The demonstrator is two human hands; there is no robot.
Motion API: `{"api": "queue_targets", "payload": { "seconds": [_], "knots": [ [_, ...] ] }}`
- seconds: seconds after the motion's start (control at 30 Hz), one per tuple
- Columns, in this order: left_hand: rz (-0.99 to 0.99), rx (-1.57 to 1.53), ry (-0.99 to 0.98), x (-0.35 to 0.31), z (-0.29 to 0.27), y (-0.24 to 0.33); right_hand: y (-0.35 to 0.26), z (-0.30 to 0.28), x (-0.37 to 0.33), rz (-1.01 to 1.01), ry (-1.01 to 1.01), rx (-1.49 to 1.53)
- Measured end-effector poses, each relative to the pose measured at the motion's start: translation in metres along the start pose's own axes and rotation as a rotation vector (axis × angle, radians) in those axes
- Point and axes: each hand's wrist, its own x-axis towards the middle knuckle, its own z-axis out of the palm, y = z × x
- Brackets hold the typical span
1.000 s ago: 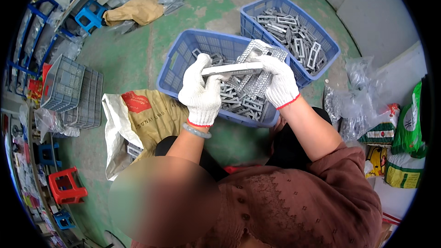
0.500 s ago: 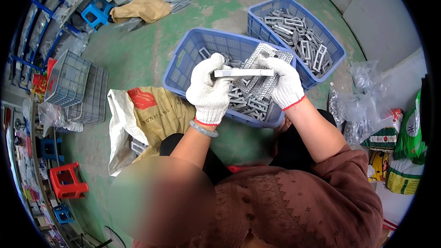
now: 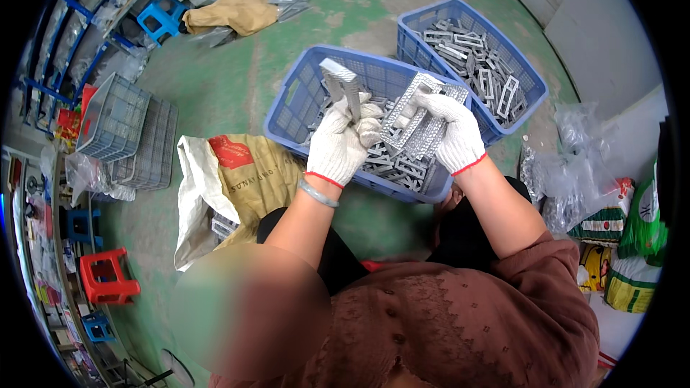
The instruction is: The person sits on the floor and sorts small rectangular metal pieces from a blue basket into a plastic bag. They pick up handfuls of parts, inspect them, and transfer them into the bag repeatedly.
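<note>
Fingers of the left hand (image 3: 338, 142) grip an upright metal frame (image 3: 350, 85), the right hand's (image 3: 462, 133) a small stack of frames (image 3: 424, 128) above the near blue basket (image 3: 286, 111), where many loose frames (image 3: 404, 169) seemingly remain ungathered, as in the far-right basket (image 3: 412, 42).

shirt (image 3: 489, 316): cut off | oval patch (image 3: 251, 312): blurred | held frames (image 3: 424, 140): partly hidden

Red stool (image 3: 108, 290) left — grey crates (image 3: 115, 118) beyond — blue stool (image 3: 159, 16) beside tan bundle (image 3: 237, 11), perhaps sacking; green bag (image 3: 638, 219) right.
</note>
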Motion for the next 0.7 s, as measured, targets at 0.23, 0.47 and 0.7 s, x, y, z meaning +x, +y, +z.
{"api": "queue_targets", "payload": {
  "seconds": [0.23, 0.47, 0.7],
  "knots": [
    [-0.084, -0.154, -0.157, -0.002, -0.007, 0.004, -0.002, -0.001, -0.002, 0.013, 0.013, -0.024],
    [0.372, 0.270, -0.117, -0.004, 0.014, 0.010, -0.007, -0.001, -0.002, 0.049, -0.094, -0.019],
    [0.435, 0.320, -0.152, -0.013, 0.029, 0.008, -0.012, 0.005, -0.006, 0.034, -0.015, -0.047]
  ]
}}
